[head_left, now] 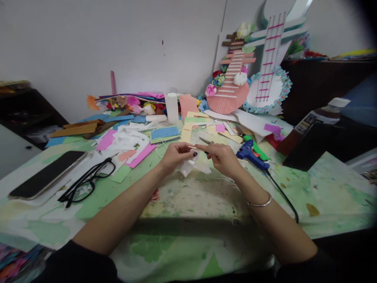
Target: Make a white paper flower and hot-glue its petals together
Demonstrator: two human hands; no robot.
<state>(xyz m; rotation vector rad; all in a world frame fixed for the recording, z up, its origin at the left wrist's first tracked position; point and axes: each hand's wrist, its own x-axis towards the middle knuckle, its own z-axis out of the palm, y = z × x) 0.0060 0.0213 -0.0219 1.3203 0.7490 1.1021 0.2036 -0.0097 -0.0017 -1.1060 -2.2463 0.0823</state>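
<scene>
Crumpled white tissue paper (188, 167) hangs below my fingers over the table's front half. My left hand (175, 157) pinches it, thumb in front. A thin pale stick (193, 147) runs across the top of the paper between both hands' fingertips. My right hand (222, 157) is closed, its index finger reaching left to touch the stick's end; what lies inside its curled fingers is hidden. Scissor blades (205, 140) show just behind my right hand; I cannot tell whether that hand touches them.
A blue glue gun (251, 155) with a black cable lies at right, near a bottle (312, 122) and a dark tablet-like panel (313, 145). Glasses (88, 182) and a phone (48, 173) lie left. Behind are blue paper sheets (165, 133), a white roll (172, 108) and paper instruments (231, 90).
</scene>
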